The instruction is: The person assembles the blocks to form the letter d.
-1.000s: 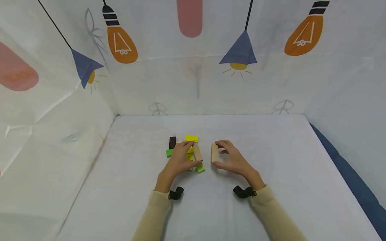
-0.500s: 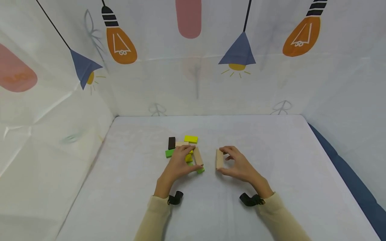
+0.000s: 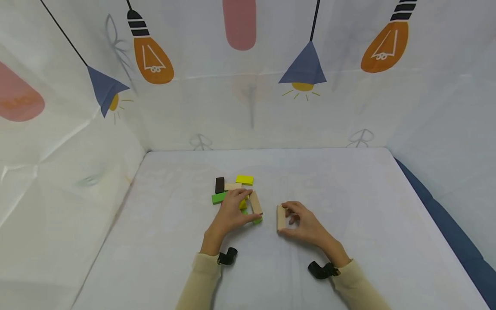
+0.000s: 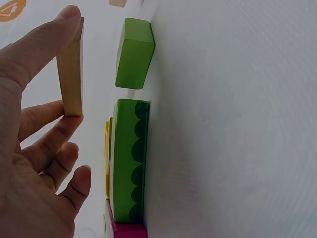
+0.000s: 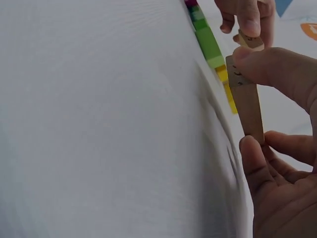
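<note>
My left hand (image 3: 232,211) pinches a plain wooden block (image 3: 255,202) by its ends between thumb and fingers, raised above a cluster of coloured blocks. In the left wrist view that wooden block (image 4: 72,74) hangs apart from two green blocks (image 4: 130,158) on the table. To the right, my right hand (image 3: 308,224) grips a second wooden block (image 3: 281,218) the same way, thumb at the near end. The right wrist view shows this block (image 5: 247,104) with small dark marks by the thumb; the marks are too small to read.
Beside the left hand lie a dark brown block (image 3: 219,185), a yellow block (image 3: 244,179), a pale block (image 3: 233,186) and a green block (image 3: 218,198). A magenta block (image 4: 130,231) shows in the left wrist view. The white table (image 3: 348,193) meets a printed curtain (image 3: 186,103) behind.
My right hand has moved toward me and slightly right with its wooden block, widening the gap between the two held blocks. The left hand, still holding its block, has shifted slightly toward me.
</note>
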Demonstrator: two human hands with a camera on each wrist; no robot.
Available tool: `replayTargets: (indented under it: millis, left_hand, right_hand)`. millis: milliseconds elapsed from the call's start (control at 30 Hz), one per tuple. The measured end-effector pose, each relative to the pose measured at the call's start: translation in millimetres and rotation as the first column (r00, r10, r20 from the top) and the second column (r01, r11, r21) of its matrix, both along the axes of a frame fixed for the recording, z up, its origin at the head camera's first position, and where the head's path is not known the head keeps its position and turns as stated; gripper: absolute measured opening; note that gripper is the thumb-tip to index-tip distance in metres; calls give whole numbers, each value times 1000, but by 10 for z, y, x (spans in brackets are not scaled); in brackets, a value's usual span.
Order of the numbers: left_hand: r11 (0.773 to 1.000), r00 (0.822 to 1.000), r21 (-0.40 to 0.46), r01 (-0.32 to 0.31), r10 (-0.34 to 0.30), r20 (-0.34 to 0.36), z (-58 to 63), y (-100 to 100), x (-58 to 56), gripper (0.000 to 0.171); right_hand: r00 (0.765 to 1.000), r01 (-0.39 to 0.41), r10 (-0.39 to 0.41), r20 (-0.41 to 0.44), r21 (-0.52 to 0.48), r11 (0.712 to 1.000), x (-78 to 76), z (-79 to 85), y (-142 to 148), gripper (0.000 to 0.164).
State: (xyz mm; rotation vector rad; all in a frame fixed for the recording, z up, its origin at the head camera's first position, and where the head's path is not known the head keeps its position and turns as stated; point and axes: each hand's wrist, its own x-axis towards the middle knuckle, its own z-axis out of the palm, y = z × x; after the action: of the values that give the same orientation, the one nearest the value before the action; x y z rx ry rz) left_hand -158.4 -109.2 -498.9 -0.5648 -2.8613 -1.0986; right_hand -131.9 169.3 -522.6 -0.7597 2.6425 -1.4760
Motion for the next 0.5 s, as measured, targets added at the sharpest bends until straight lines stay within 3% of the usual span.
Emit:
replayTargets:
  millis: [300,500]
  left_hand:
    - [1000,1000,11,12,-12,24,-23,64,-48,82]
    - [999,999,-28,17,-15,47,-1,120,-104,81]
  right_hand:
    - [1000,15,-14,-8,60,998,15,-30,-48,74]
    - [999,23,-25,33,75,997,33,-22,-57,77]
